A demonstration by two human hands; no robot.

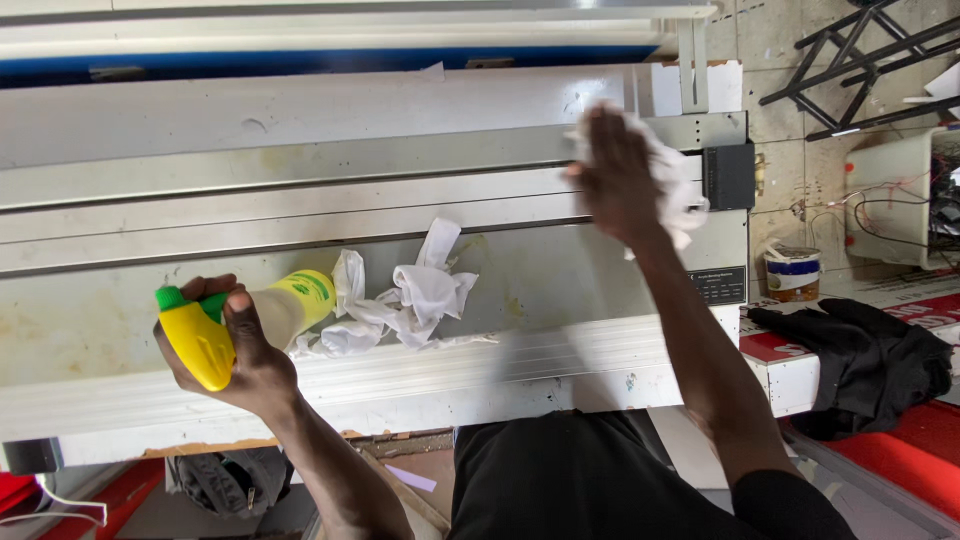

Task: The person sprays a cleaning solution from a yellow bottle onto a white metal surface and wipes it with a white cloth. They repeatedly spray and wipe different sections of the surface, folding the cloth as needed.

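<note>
Yellow trigger head, green nozzle: the spray bottle (240, 322) sits clamped in the left hand (232, 352), fingers wrapped tight, at the near left of the long white machine bed (120, 300). Far right, the right hand (618, 172) presses flat on a white rag (672, 180) against the metal rail (300, 165), blurred. A crumpled white cloth (405, 300) lies just beside the bottle. Risk, I'd say: the rag snagging on the black end bracket (729, 176), or spray drifting onto the control label (718, 285).
</note>
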